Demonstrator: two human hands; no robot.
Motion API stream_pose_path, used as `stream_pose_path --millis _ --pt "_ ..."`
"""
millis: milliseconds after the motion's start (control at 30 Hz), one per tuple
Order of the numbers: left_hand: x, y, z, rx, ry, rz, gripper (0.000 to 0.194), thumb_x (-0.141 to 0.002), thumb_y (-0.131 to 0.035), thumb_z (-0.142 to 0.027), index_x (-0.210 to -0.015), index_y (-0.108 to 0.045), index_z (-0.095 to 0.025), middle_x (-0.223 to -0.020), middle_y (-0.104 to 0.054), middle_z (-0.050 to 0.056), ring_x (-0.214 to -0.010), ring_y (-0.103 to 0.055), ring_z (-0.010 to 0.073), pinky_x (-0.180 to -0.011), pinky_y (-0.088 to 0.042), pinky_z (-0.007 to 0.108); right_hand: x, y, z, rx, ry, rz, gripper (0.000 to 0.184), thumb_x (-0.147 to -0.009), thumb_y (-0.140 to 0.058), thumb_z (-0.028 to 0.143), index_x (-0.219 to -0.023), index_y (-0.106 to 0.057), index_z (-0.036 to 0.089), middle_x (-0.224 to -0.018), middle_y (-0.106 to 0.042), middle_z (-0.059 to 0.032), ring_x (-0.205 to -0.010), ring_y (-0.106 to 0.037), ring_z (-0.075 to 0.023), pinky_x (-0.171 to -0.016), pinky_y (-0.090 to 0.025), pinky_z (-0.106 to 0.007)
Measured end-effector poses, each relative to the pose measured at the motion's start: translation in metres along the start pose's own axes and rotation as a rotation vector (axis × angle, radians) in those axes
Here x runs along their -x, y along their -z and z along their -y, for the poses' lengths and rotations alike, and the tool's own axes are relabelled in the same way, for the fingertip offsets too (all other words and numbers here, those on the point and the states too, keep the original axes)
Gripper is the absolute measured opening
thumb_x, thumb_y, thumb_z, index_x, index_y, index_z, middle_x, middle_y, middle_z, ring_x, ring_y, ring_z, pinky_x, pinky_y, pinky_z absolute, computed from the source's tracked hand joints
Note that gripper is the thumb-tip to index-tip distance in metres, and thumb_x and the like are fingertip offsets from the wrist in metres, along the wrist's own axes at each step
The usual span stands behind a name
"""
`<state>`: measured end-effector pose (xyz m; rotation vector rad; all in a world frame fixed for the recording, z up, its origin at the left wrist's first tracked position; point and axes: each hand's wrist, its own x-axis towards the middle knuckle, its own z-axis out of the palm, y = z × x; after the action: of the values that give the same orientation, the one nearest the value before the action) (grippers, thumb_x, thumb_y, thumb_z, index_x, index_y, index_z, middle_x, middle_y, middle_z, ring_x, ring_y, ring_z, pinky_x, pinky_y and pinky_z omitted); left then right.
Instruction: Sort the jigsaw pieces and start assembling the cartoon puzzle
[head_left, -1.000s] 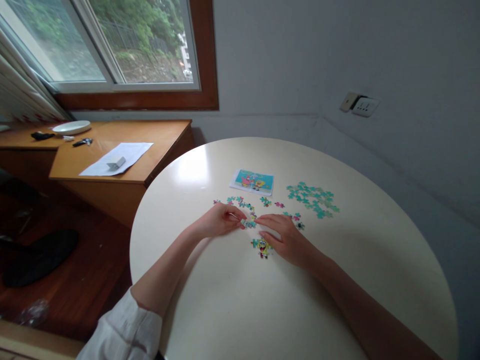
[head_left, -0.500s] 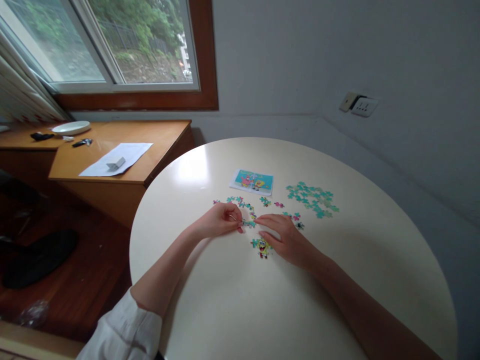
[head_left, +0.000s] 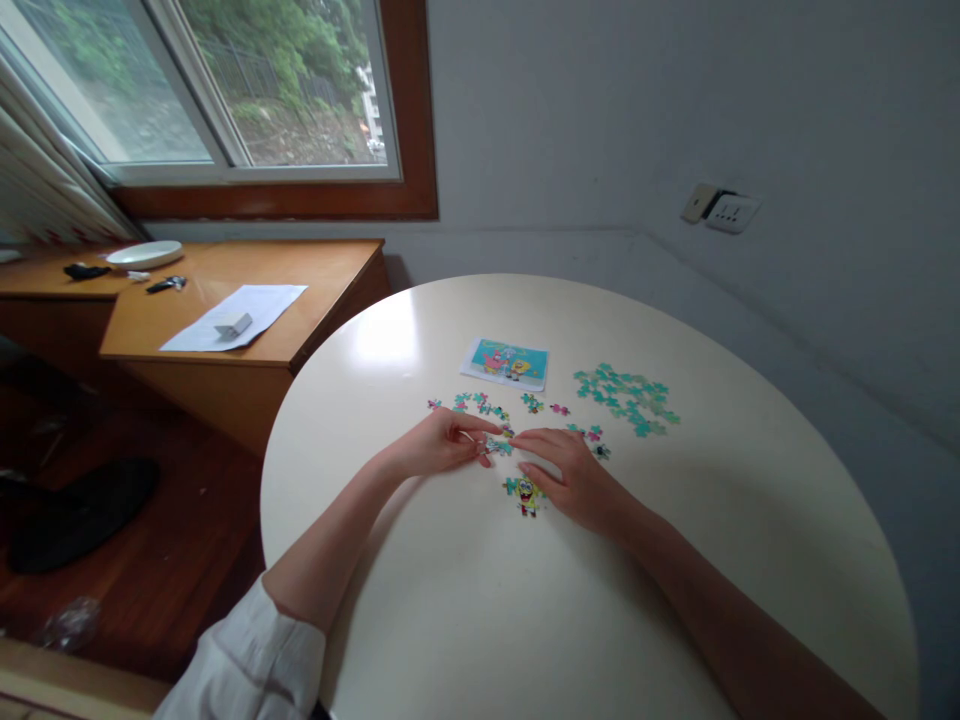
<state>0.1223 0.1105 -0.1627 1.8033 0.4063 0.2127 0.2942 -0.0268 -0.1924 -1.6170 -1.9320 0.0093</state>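
Both my hands rest low over the round table around a small cluster of jigsaw puzzle pieces [head_left: 499, 447]. My left hand [head_left: 444, 443] is at the cluster's left side, index finger stretched over it and thumb apart below. Its fingertips touch or nearly touch the pieces, and part of the cluster is hidden. From the right, my right hand [head_left: 574, 478] has its fingers extended with the tips at the cluster's edge, thumb spread. Just below, a joined puzzle section [head_left: 527, 492] shows a yellow cartoon figure, its right side partly covered by my right hand.
Loose colourful pieces [head_left: 461, 401] lie beyond my left hand, others [head_left: 594, 434] beyond my right. A pile of turquoise pieces [head_left: 628, 398] spreads at the right. The picture card [head_left: 508, 363] lies behind. A wooden desk [head_left: 330, 270] with paper [head_left: 255, 305] stands left of the round table [head_left: 465, 620].
My left fingers have gone from a pinch to spread, the index finger reaching right over the pieces. My right hand has stayed almost still.
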Motion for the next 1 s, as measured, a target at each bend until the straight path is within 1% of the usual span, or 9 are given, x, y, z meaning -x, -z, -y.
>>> stream_pose_path --millis 167,333,467,600,700,1000 --pt "0.0004 0.001 -0.0018 -0.047 -0.028 0.014 0.036 -0.068 -0.046 -0.005 -0.096 -0.068 -0.01 -0.072 -0.071 0.005 -0.07 -0.065 0.0124 -0.058 -0.047 0.018 -0.0009 0.001 0.0004 -0.007 -0.002 0.009 0.026 -0.085 -0.048 0.022 -0.107 -0.061 0.022 -0.105 -0.065 -0.0084 -0.099 -0.059 -0.0211 -0.084 -0.044 -0.038" --pt "0.0002 0.0015 0.0009 -0.059 -0.03 0.03 0.037 -0.068 -0.046 -0.005 -0.097 -0.067 -0.01 -0.073 -0.071 0.005 -0.071 -0.065 0.012 -0.058 -0.047 0.018 -0.0009 0.0014 0.0006 -0.009 -0.005 0.01 0.026 -0.086 -0.048 0.022 -0.108 -0.061 0.023 -0.106 -0.065 -0.0079 -0.1 -0.058 -0.0212 -0.085 -0.043 -0.038" --pt "0.0 0.0012 0.0009 -0.051 -0.028 0.031 0.037 -0.067 -0.046 -0.004 -0.097 -0.067 -0.01 -0.072 -0.071 0.005 -0.07 -0.065 0.0119 -0.06 -0.047 0.018 -0.0006 0.001 0.0005 -0.004 -0.011 0.012 0.025 -0.085 -0.048 0.022 -0.106 -0.061 0.021 -0.106 -0.065 -0.0084 -0.1 -0.059 -0.0215 -0.084 -0.043 -0.039" --pt "0.0003 -0.0001 -0.0035 -0.032 -0.001 0.028 0.034 -0.067 -0.047 -0.003 -0.092 -0.068 -0.009 -0.069 -0.07 0.004 -0.069 -0.065 0.0123 -0.061 -0.048 0.018 -0.0001 -0.0001 -0.0003 0.003 -0.01 0.01 0.025 -0.086 -0.048 0.022 -0.107 -0.061 0.022 -0.106 -0.065 -0.0083 -0.1 -0.058 -0.0214 -0.085 -0.043 -0.039" --pt "0.0006 -0.0008 -0.0052 -0.026 0.032 0.011 0.032 -0.066 -0.048 -0.003 -0.09 -0.068 -0.009 -0.065 -0.069 0.003 -0.066 -0.065 0.0121 -0.058 -0.047 0.017 0.0001 -0.0005 -0.0005 0.003 -0.004 0.001 0.025 -0.086 -0.048 0.022 -0.107 -0.061 0.022 -0.106 -0.065 -0.0083 -0.1 -0.059 -0.0212 -0.085 -0.043 -0.039" --pt "0.0001 -0.0006 -0.0023 -0.014 0.106 -0.004 0.036 -0.064 -0.057 -0.004 -0.097 -0.068 -0.01 -0.06 -0.068 0.002 -0.061 -0.063 0.0118 -0.054 -0.044 0.017 -0.0001 0.0 -0.001 0.003 0.011 -0.002 0.025 -0.087 -0.046 0.022 -0.107 -0.061 0.021 -0.105 -0.065 -0.0086 -0.1 -0.059 -0.0216 -0.085 -0.043 -0.039"
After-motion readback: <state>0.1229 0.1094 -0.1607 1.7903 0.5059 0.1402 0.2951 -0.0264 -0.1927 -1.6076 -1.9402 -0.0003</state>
